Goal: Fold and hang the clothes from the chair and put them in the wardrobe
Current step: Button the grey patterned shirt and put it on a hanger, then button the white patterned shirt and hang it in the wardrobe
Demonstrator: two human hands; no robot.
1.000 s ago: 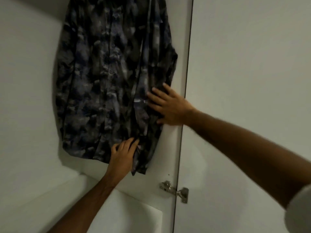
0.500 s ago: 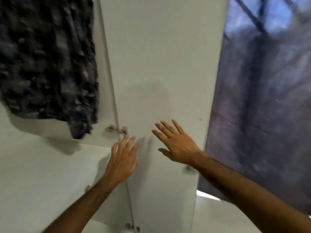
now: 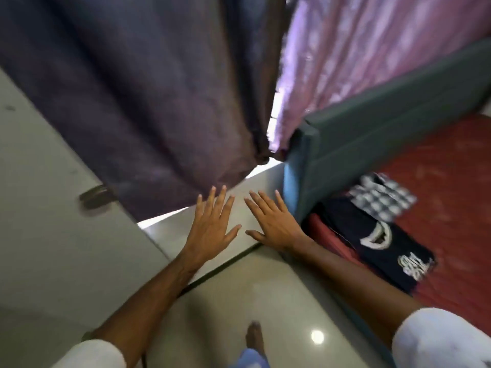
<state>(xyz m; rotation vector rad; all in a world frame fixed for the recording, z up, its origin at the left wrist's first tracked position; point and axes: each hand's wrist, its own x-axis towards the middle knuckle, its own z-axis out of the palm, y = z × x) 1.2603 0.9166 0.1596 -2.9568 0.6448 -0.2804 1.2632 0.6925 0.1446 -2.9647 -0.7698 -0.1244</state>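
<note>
So from my feed both hands are out in front with nothing in them. Left hand (image 3: 211, 229) sits dead center of the frame, fingers straight and spread, palm down over the shiny floor (image 3: 228, 301). Right hand (image 3: 275, 224) is just beside it, same deal, fingers flat and fanned out, holding nothing, close to the corner of the green bed frame (image 3: 372, 144). The clothes I care about are at the right of the frame: a dark folded shirt (image 3: 377, 245) with white print lying on the red bed cover (image 3: 451, 208), and a checked garment (image 3: 382, 200) touching its upper end. Dark purple curtain (image 3: 132, 88) fills the upper left, pink curtain (image 3: 372, 43) upper right. White wardrobe door (image 3: 53, 248) with its handle (image 3: 95, 199) on the left edge. My bare foot (image 3: 253, 338) shows bottom center, all a bit blurry
</note>
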